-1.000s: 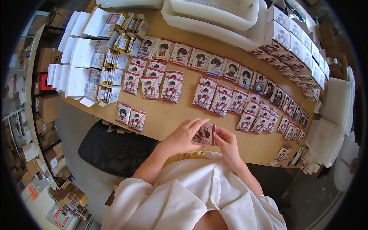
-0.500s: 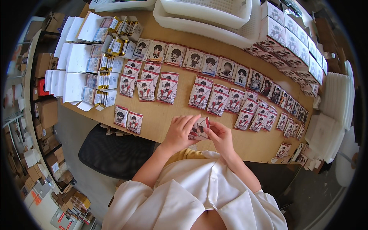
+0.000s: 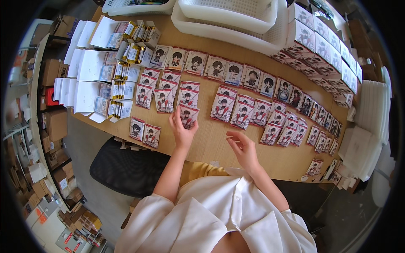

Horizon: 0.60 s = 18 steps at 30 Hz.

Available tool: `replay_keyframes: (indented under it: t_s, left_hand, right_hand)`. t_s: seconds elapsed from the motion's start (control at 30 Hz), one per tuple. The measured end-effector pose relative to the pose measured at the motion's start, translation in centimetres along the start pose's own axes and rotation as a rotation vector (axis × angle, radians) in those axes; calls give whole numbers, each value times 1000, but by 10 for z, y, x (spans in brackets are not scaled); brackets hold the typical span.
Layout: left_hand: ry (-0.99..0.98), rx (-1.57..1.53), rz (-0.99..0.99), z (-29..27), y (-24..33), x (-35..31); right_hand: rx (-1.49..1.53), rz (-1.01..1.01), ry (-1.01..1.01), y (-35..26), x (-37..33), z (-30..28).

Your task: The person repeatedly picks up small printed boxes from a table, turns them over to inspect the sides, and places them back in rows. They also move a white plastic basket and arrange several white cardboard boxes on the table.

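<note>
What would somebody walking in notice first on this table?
Probably the long rows of small red-and-white illustrated card packets spread across the wooden table. The left hand holds one such packet over the table at the near end of a column, while the right hand hovers empty. White plastic baskets sit along the far edge.

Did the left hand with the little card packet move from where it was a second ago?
Yes. The left hand carried the card packet away from the right hand, out across the table to the card rows.
</note>
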<state>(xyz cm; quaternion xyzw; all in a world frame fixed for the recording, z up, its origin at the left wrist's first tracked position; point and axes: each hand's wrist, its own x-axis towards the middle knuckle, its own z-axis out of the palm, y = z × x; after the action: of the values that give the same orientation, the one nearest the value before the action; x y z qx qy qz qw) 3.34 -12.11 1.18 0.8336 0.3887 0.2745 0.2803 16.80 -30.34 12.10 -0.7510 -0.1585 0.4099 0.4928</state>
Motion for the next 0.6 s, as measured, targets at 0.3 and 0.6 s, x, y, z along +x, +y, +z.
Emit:
replay_keyframes:
  t_s: [0.3, 0.6]
  left_hand:
    - [44, 122, -65, 28, -21, 13]
    - [79, 132, -58, 37, -19, 8]
  right_hand:
    - [-29, 72, 35, 21, -18, -20]
    - [-58, 39, 159, 48, -42, -52]
